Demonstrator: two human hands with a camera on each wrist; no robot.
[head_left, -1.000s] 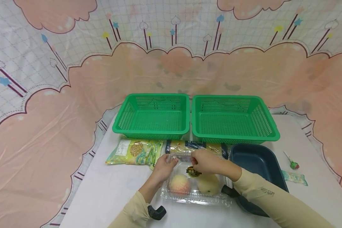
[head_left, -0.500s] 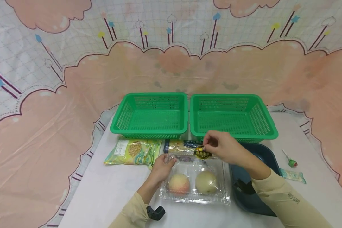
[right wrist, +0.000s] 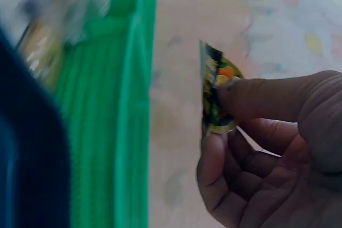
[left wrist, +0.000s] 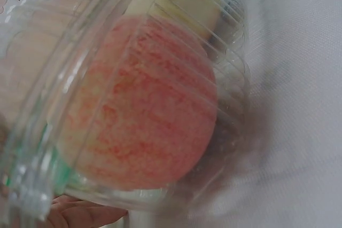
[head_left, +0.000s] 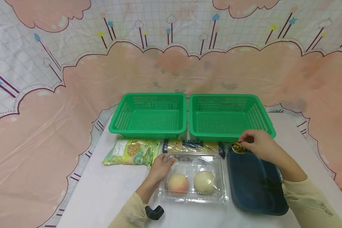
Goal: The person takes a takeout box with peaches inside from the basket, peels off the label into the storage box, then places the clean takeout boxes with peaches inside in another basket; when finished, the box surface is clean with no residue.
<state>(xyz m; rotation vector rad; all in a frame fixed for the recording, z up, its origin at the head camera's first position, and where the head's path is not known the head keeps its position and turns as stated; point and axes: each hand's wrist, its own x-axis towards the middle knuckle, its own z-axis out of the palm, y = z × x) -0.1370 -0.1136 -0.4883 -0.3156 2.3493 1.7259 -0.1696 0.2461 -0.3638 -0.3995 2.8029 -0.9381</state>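
A round black-and-gold sticker (head_left: 238,148) hangs from my right hand (head_left: 260,146), pinched between thumb and fingers above the far end of the dark blue basin (head_left: 253,190). In the right wrist view the sticker (right wrist: 219,92) is slightly bent and shows an orange fruit print. My left hand (head_left: 161,168) grips the upper left edge of a clear plastic clamshell box (head_left: 193,199), thumb on top. Through its lid show a red-blushed peach (head_left: 178,183) and a pale yellow-green round fruit (head_left: 204,182). Up close in the left wrist view, the peach (left wrist: 144,105) lies behind the ribbed plastic wall.
Two green mesh baskets (head_left: 148,120) stand side by side at the back, the right one (head_left: 219,122) behind the basin. A yellow-green printed bag (head_left: 135,152) and a long yellow pack with dark ends (head_left: 192,146) lie before them. Patterned cloth hangs behind the white table.
My right hand has lifted the sticker off the box lid and carried it right, over the basin. The left hand keeps its grip on the box, which has hardly moved.
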